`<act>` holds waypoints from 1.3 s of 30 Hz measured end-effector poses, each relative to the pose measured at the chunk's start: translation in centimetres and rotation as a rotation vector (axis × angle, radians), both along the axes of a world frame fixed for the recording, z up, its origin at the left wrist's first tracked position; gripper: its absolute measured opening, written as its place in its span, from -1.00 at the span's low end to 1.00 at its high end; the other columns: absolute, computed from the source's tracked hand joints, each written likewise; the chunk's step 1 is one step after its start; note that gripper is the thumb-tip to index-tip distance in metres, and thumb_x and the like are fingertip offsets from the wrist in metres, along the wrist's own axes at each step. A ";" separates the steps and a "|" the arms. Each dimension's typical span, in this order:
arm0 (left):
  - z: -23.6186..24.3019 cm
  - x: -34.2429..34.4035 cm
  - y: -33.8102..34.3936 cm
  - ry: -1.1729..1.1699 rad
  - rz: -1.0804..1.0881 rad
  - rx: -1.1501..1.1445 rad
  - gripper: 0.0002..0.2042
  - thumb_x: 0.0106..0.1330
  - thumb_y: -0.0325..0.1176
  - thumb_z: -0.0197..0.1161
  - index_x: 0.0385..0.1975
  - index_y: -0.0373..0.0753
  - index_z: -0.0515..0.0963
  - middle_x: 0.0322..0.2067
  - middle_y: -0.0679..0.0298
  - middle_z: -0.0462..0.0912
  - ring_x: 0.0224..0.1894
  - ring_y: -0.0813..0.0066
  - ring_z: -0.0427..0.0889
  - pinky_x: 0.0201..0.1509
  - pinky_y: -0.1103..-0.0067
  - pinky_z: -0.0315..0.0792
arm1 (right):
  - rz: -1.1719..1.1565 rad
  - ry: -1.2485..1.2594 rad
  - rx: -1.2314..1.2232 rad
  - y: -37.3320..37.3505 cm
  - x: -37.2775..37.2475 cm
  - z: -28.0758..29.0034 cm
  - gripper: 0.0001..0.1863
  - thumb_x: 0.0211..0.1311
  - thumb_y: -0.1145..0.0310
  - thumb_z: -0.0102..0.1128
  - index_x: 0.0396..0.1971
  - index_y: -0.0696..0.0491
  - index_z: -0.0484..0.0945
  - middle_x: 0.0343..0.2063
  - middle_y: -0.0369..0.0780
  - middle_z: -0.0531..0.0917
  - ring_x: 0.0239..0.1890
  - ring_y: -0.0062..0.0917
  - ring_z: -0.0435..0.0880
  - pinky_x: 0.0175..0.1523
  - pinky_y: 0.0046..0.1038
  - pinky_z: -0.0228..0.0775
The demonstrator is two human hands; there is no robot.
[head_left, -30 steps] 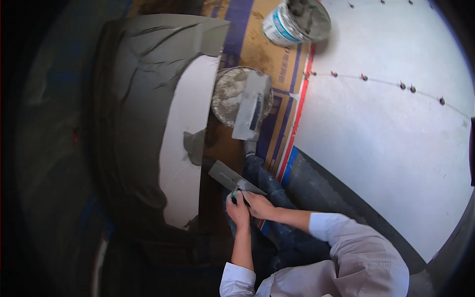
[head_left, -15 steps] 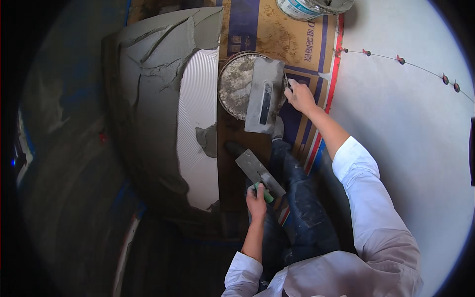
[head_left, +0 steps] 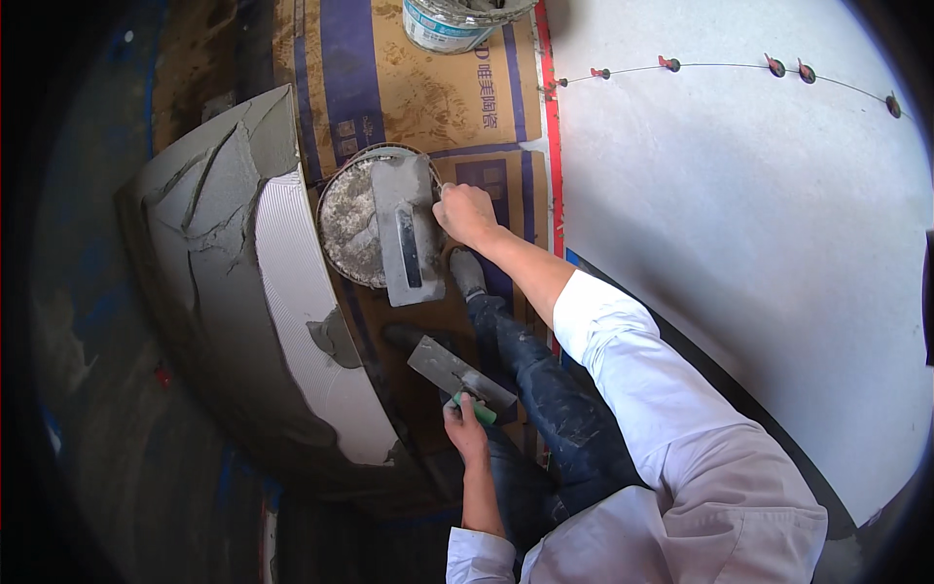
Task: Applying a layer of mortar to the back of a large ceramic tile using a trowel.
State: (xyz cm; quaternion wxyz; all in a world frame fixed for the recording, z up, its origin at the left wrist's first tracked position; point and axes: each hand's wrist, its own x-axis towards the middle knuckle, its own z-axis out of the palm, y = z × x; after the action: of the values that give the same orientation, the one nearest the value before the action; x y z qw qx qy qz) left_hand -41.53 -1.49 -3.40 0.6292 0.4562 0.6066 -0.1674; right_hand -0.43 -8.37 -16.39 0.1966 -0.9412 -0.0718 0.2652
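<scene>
Grey mortar [head_left: 209,243] already coats the far end and left side of the slab [head_left: 292,282] to your left, while the ribbed strip [head_left: 350,419] along its right edge remains uncovered except for one dab [head_left: 334,338] and scraps near its lower end. Your left hand [head_left: 468,434] has its fingers wrapped round the green handle [head_left: 479,410] of a small trowel [head_left: 448,369], clear of the slab. Your right hand's [head_left: 466,213] fingers curl at the rim of the round bucket [head_left: 347,214], beside the broad trowel [head_left: 397,195] lying across it, though I cannot tell whether they grip anything.
</scene>
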 end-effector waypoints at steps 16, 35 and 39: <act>-1.5 0.7 5.2 0.000 -0.063 0.142 -0.73 0.62 -0.23 0.37 -0.07 -0.37 0.61 -0.31 0.28 0.76 -0.29 0.62 0.70 -0.16 0.58 0.56 | -0.018 -0.167 -0.167 -14.9 -2.0 -1.8 -0.76 0.34 0.24 0.27 -0.31 0.13 0.67 -0.36 0.13 0.76 -0.22 0.19 0.77 -0.05 0.16 0.63; 4.2 5.0 4.7 -0.153 -0.027 0.072 -0.69 0.51 -0.20 0.48 -0.13 -0.39 0.69 -0.35 0.33 0.77 -0.28 0.68 0.66 -0.15 0.57 0.55 | -0.110 -0.110 -0.669 -30.9 -9.3 6.7 -0.58 0.46 0.09 0.28 0.11 0.10 0.67 -0.17 0.15 0.79 -0.12 0.13 0.80 0.06 0.11 0.64; 7.9 4.6 7.9 -0.104 -0.005 0.193 -0.66 0.46 -0.15 0.52 -0.15 -0.37 0.71 -0.35 0.27 0.80 -0.29 0.61 0.69 -0.14 0.50 0.57 | -0.156 0.131 0.038 -13.9 -11.1 15.8 -0.66 0.63 0.14 0.21 -0.19 0.16 0.66 -0.45 -0.07 0.79 -0.42 -0.28 0.81 -0.20 -0.21 0.64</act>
State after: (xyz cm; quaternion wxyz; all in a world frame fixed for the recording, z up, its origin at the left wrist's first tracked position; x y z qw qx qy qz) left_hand -36.92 6.45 4.52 0.6125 0.5242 0.5854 -0.0862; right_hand -11.52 -22.28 -0.57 0.2389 -0.9207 0.0097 0.3086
